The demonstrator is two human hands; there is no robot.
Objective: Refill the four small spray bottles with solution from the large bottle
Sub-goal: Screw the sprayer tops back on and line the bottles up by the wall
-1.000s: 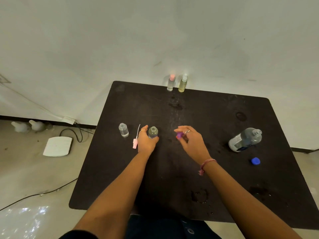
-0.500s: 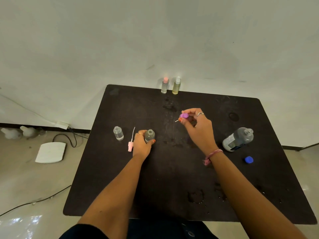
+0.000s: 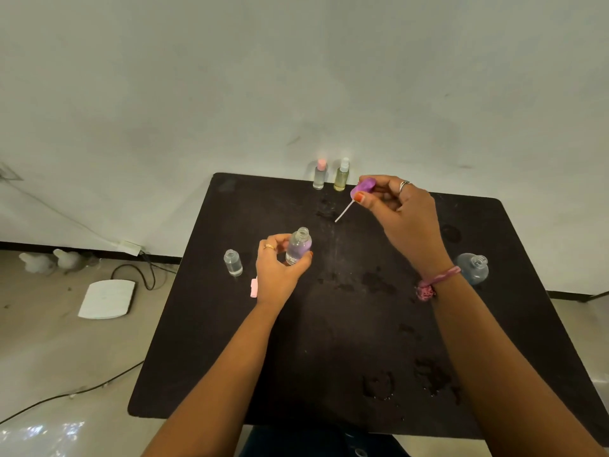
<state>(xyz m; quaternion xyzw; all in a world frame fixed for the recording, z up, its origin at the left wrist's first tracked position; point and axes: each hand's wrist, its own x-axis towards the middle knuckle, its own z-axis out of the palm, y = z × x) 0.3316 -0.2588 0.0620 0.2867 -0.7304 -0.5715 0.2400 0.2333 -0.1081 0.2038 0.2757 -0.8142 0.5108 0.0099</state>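
Purple plastic spray cap w/ thin tube, right hand, clear bottle left hand

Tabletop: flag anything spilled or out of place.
Dark wet patches mark the black table: near the front edge, in the middle and before the two capped bottles; they look like spilled solution. A pink spray cap lies loose beside the left hand.

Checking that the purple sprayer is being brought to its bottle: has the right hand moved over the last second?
Yes. The right hand rose with the purple sprayer, away from the table's middle toward the two back bottles.
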